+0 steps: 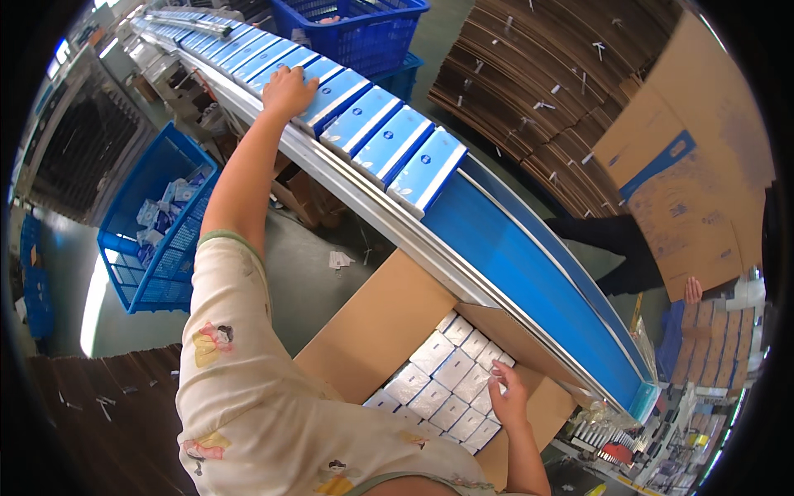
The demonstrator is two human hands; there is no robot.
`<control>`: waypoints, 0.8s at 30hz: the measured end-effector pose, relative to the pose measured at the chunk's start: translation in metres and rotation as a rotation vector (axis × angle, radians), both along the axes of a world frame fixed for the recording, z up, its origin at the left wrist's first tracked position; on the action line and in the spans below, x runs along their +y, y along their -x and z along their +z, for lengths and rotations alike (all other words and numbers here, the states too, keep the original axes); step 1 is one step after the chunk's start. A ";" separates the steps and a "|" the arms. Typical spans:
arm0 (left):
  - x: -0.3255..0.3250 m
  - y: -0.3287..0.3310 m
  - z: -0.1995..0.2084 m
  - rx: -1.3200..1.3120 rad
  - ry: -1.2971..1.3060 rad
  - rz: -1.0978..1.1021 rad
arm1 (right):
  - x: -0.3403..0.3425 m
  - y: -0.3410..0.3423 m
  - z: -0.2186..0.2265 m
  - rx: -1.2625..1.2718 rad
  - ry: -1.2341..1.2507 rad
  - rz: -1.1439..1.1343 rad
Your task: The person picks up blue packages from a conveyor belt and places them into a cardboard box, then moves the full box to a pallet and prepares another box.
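Observation:
My left hand reaches far up the line and rests on the tops of the blue and white tissue boxes, its fingers spread. Several of these boxes stand side by side in a row on the blue conveyor belt. Below the belt's near rail is an open cardboard carton, flaps out, packed with rows of white packs with blue edges. Over the carton's right side hovers my right hand, fingers apart and slightly bent, with nothing visible in it. Whether its fingertips touch the packs, I cannot tell.
A metal rail edges the conveyor. Beyond it are a blue basket and stacked flat cardboard. At right another person's hand holds a large cardboard sheet. A blue crate of packs stands at left.

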State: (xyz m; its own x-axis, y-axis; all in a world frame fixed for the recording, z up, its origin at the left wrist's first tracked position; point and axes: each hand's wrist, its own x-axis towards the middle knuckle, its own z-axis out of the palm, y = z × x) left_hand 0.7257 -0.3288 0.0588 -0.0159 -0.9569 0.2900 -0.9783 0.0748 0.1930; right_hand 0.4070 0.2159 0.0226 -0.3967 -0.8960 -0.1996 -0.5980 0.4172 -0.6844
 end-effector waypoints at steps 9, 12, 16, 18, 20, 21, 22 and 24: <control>0.084 0.080 0.016 0.575 -0.700 -0.553 | -0.105 0.050 0.054 0.129 0.336 -0.236; 0.142 0.147 0.008 0.513 -0.721 -0.692 | -0.131 0.084 0.028 -0.092 0.243 -0.352; 0.181 0.193 0.008 0.485 -0.699 -0.671 | -0.128 0.098 0.021 -0.409 0.448 -0.390; 0.190 0.195 0.000 0.588 -0.651 -0.674 | -0.118 0.101 0.031 -0.523 0.414 -0.438; 0.203 0.193 0.017 0.696 -0.607 -0.780 | -0.105 0.102 0.045 -0.504 0.470 -0.448; 0.211 0.193 0.024 0.671 -0.512 -0.819 | -0.093 0.106 0.046 -0.437 0.551 -0.442; 0.217 0.191 0.031 0.708 -0.430 -0.876 | -0.082 0.103 0.055 -0.370 0.643 -0.438; 0.248 0.182 0.050 0.781 -0.327 -0.993 | -0.048 0.090 0.073 -0.257 0.818 -0.406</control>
